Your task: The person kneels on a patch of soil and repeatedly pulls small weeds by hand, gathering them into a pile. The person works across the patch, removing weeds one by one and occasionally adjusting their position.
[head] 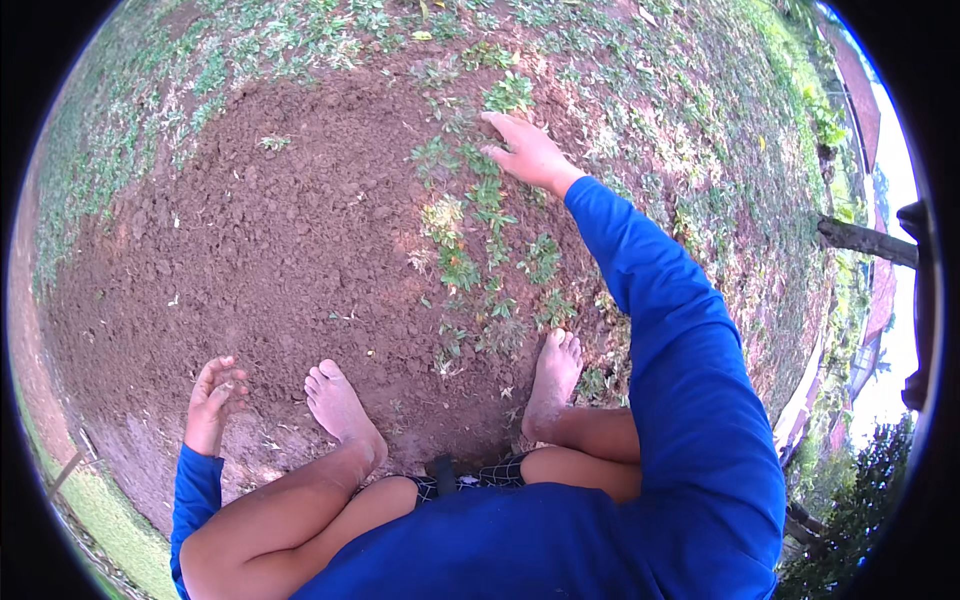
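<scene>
My right hand [531, 152] reaches out over a strip of low green weeds [484, 191], its thumb and fingers apart and nothing seen in it. Just beyond its fingertips grows a leafy weed [508, 93]. Whether the hand touches any leaves I cannot tell. Beside my left knee, my left hand [214, 397] is raised with loosely bent fingers, soil on the fingertips and no object visible in it. Loosened brown soil [277, 225] spreads in front of me, left of the weed strip.
My bare, dusty left foot [337, 401] and right foot [555, 375] stand on the soil's near edge. Low plants [285, 37] border the dug ground at the far side. Towards the right rim stands a wooden post [862, 238]. One small weed [274, 142] lies on the soil.
</scene>
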`<control>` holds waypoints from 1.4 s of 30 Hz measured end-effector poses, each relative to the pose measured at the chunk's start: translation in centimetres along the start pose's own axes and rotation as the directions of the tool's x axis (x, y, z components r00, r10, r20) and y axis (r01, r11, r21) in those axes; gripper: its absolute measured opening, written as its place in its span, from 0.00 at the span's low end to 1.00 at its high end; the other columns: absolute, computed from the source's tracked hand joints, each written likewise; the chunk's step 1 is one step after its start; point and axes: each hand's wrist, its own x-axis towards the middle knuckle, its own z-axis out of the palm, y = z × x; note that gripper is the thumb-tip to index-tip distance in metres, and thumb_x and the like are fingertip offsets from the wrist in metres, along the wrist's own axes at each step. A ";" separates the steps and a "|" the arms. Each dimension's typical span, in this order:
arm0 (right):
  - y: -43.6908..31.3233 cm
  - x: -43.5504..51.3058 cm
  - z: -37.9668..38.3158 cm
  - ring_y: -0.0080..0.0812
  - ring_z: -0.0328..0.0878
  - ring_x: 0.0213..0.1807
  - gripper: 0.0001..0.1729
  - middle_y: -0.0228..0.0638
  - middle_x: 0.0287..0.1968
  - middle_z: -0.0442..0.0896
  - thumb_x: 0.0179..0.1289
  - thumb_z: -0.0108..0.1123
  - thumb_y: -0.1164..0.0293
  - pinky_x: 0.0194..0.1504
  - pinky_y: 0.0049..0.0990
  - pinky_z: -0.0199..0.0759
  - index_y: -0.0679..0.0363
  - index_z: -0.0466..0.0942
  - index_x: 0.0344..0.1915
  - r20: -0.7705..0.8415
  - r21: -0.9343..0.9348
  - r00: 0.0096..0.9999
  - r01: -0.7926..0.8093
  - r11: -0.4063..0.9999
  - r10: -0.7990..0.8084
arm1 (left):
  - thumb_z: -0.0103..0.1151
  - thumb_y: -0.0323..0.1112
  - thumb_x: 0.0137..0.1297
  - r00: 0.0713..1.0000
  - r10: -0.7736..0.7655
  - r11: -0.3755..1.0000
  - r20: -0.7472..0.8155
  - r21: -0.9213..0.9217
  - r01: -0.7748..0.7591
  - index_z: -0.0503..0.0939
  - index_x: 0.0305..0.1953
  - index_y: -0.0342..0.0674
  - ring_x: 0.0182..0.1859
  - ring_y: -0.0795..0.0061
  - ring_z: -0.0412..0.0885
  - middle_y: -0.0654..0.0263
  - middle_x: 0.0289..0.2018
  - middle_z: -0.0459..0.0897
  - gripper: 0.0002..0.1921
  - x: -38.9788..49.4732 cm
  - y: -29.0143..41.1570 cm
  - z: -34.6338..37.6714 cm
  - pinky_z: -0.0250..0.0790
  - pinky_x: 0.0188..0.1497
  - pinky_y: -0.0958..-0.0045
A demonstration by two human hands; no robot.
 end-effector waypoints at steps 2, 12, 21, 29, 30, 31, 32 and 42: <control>2.3 -7.9 -4.8 0.52 0.81 0.53 0.20 0.49 0.48 0.85 0.66 0.59 0.60 0.57 0.46 0.74 0.58 0.78 0.53 0.414 -0.135 0.890 -0.146 0.980 0.190 | 0.56 0.36 0.67 1.000 -0.004 1.000 -0.013 0.010 0.004 0.70 0.64 0.48 0.45 0.79 0.79 0.67 0.51 0.79 0.24 -0.4 -0.6 -0.5 0.73 0.48 0.74; 1.2 -36.8 -10.6 0.44 0.72 0.64 0.39 0.38 0.57 0.78 0.53 0.74 0.58 0.65 0.50 0.65 0.53 0.71 0.64 0.505 -0.597 0.682 -0.167 0.784 0.530 | 0.58 0.40 0.70 0.998 0.057 0.998 0.009 0.004 -0.057 0.73 0.61 0.47 0.44 0.81 0.79 0.70 0.49 0.81 0.20 -0.6 -1.4 0.0 0.72 0.46 0.76; 6.3 -30.3 -12.1 0.46 0.80 0.57 0.33 0.46 0.55 0.83 0.55 0.71 0.68 0.59 0.41 0.75 0.59 0.75 0.62 0.834 -0.318 0.381 -0.261 0.912 0.400 | 0.57 0.38 0.70 0.979 0.134 0.991 0.154 -0.006 -0.134 0.74 0.59 0.46 0.46 0.79 0.80 0.70 0.49 0.82 0.18 -0.4 0.6 2.6 0.73 0.46 0.75; -6.8 -14.3 -10.3 0.32 0.73 0.64 0.41 0.38 0.67 0.74 0.62 0.69 0.63 0.62 0.35 0.67 0.64 0.64 0.71 0.891 0.250 0.405 -0.814 0.524 0.204 | 0.60 0.39 0.69 0.890 0.167 0.977 0.423 0.052 -0.208 0.72 0.63 0.44 0.50 0.78 0.80 0.68 0.55 0.80 0.23 0.2 3.8 5.3 0.74 0.52 0.71; -9.9 -12.0 -8.8 0.30 0.75 0.62 0.40 0.36 0.64 0.76 0.62 0.68 0.62 0.61 0.32 0.66 0.63 0.65 0.71 0.881 0.352 0.462 -0.781 0.516 0.099 | 0.61 0.40 0.69 0.870 0.173 0.970 0.461 0.072 -0.231 0.71 0.64 0.44 0.51 0.77 0.80 0.67 0.56 0.80 0.24 0.3 4.2 6.2 0.74 0.53 0.71; -13.0 -9.9 -7.0 0.29 0.76 0.61 0.39 0.35 0.62 0.78 0.63 0.68 0.61 0.60 0.30 0.65 0.61 0.65 0.70 0.866 0.399 0.495 -0.763 0.509 0.063 | 0.62 0.40 0.69 0.832 0.185 0.970 0.523 0.038 -0.240 0.70 0.65 0.43 0.52 0.77 0.80 0.67 0.57 0.79 0.25 0.5 4.5 7.1 0.74 0.55 0.70; -16.1 -8.5 -5.4 0.25 0.78 0.56 0.37 0.31 0.56 0.81 0.63 0.66 0.59 0.52 0.28 0.68 0.60 0.68 0.69 0.828 0.496 0.560 -0.723 0.481 -0.011 | 0.62 0.40 0.69 0.796 0.198 0.972 0.571 -0.013 -0.233 0.69 0.66 0.43 0.53 0.77 0.80 0.66 0.58 0.79 0.27 0.5 4.6 8.0 0.73 0.57 0.70; -32.7 -6.1 7.6 0.32 0.78 0.58 0.38 0.37 0.65 0.75 0.71 0.62 0.65 0.49 0.32 0.77 0.61 0.59 0.74 0.509 0.856 0.857 -0.496 -0.144 0.078 | 0.49 0.41 0.78 0.925 0.110 0.889 0.363 -0.452 0.071 0.66 0.70 0.41 0.62 0.66 0.78 0.60 0.63 0.77 0.24 2.0 0.2 7.8 0.75 0.61 0.56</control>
